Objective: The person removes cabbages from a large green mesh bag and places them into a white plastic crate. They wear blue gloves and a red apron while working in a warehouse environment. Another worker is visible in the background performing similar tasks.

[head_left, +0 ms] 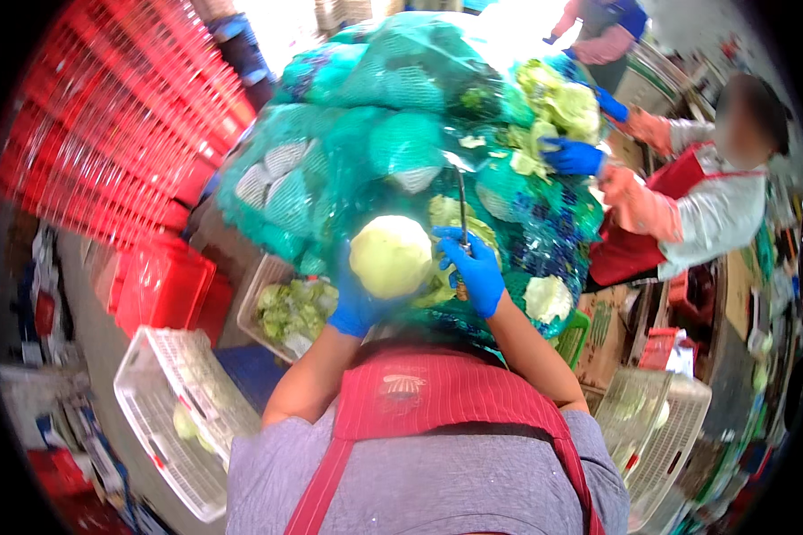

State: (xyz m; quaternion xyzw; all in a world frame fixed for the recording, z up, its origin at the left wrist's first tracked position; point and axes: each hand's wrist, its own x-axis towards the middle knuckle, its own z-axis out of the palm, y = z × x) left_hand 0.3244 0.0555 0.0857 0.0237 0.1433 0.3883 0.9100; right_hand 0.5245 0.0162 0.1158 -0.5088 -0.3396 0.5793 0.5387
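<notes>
A pale green cabbage head [391,257] rests in my left hand [360,297], which wears a blue glove. My right hand [472,267], gloved in blue too, grips a long-necked cutting tool [462,200] by its wooden handle. Its thin metal shank points away from me, and glare blurs the shiny tip. Loose cabbage leaves [447,210] lie behind and under my right hand. Both hands are above green mesh sacks [354,154] holding more round heads, some wrapped in white netting. Another cut leaf [547,299] sits to the right of my right forearm.
At right, a co-worker's blue-gloved hand [572,156] handles a pile of leaves [559,93]; another person [602,40] stands farther back. Red crates [134,100] are stacked at left. A crate of leaf scraps [294,307] sits by my left arm, with white crates [181,414] at both sides.
</notes>
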